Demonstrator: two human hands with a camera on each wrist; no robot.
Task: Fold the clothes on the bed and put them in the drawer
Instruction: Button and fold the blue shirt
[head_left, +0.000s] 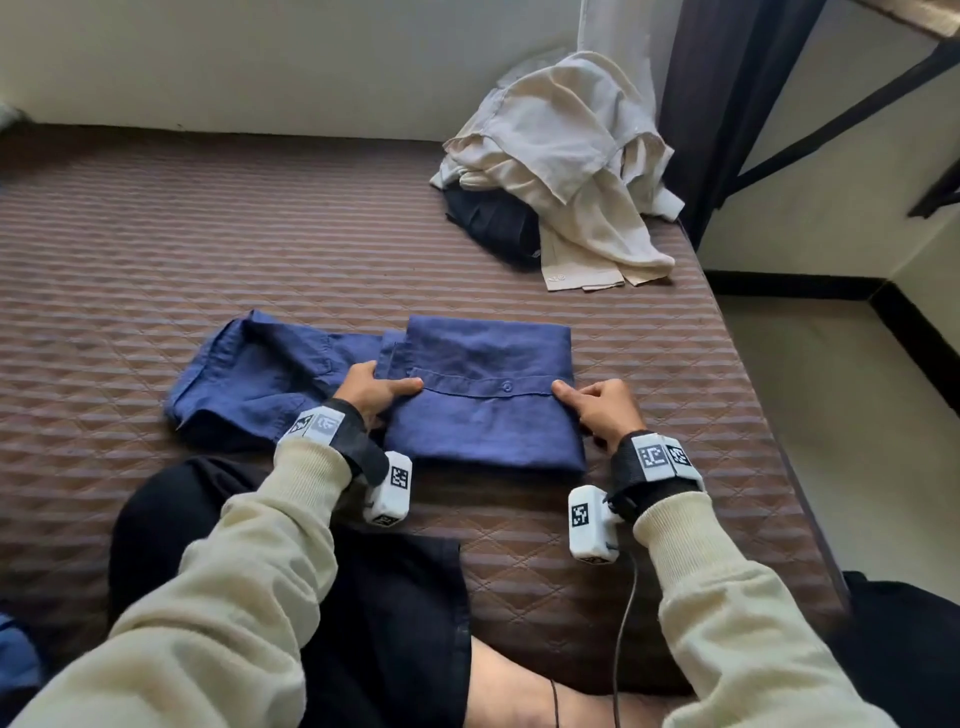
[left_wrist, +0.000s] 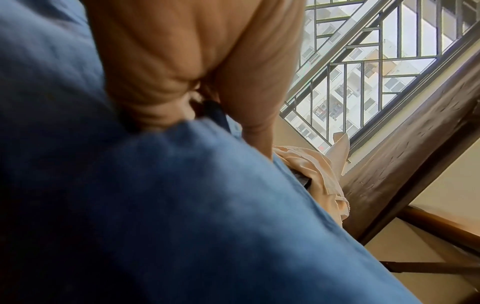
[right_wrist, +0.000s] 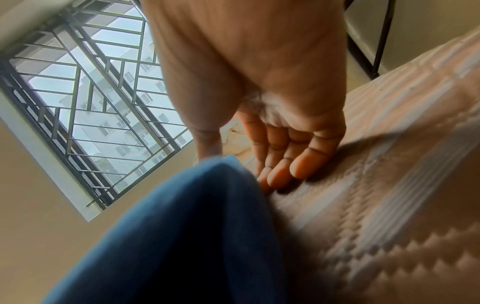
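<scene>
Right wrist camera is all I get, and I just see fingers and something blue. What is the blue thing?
Observer: It's a blue shirt, partly folded, lying on the bed. A button shows on top.
Operator: Is the other hand doing anything?
Observer: Yes, the left hand grips the folded part's left edge, thumb on top, while the right hand holds the right edge.
Operator: Are there more clothes to fold?
Observer: Yes, a crumpled beige shirt lies at the bed's far right corner, on top of a dark garment.
</scene>
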